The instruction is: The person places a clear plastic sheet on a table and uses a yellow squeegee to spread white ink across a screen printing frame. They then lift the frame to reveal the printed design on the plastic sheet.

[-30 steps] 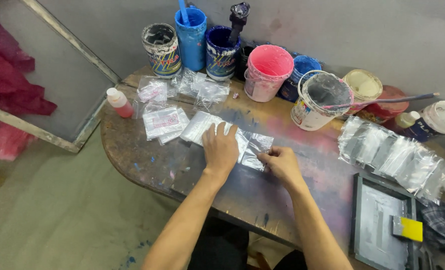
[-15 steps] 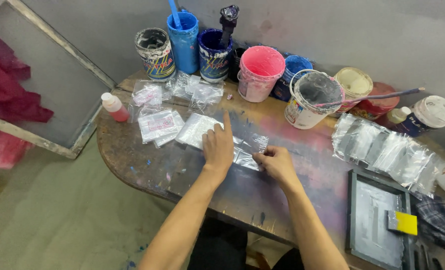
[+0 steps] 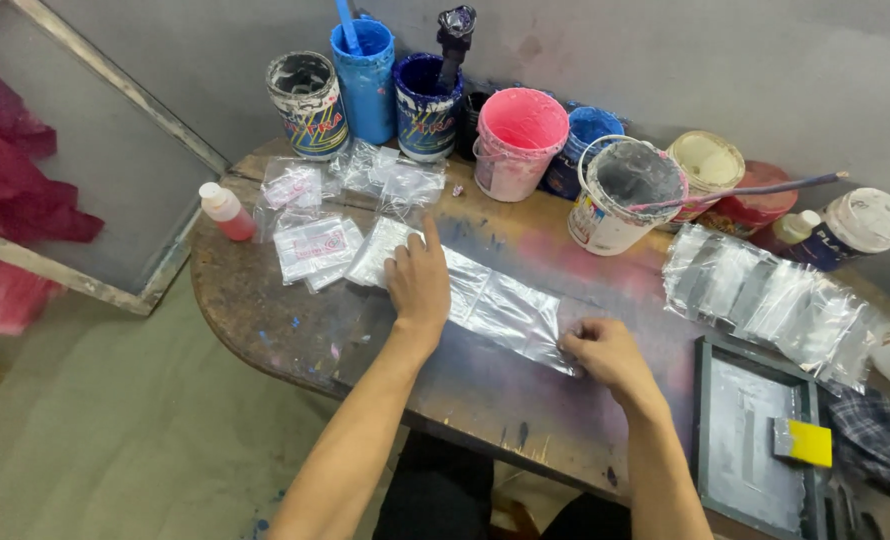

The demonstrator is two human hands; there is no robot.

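A row of clear plastic bags [image 3: 495, 305] lies fanned out across the middle of a paint-stained wooden table [image 3: 295, 340]. My left hand [image 3: 420, 280] presses flat on the left part of the row, fingers spread. My right hand [image 3: 605, 352] pinches the right end of the row between thumb and fingers, at the table's front half.
Paint buckets stand along the back: black-rimmed [image 3: 308, 103], blue [image 3: 365, 65], dark blue [image 3: 425, 105], pink [image 3: 513, 143], white [image 3: 620, 195]. More bags lie at the left [image 3: 310, 245] and right [image 3: 765, 300]. A red bottle [image 3: 225, 210], a printing frame [image 3: 755, 450] with yellow squeegee [image 3: 803, 442].
My right hand has drawn the right end of the bag row farther to the right, spreading the row out. My left hand stays pressed on the left end.
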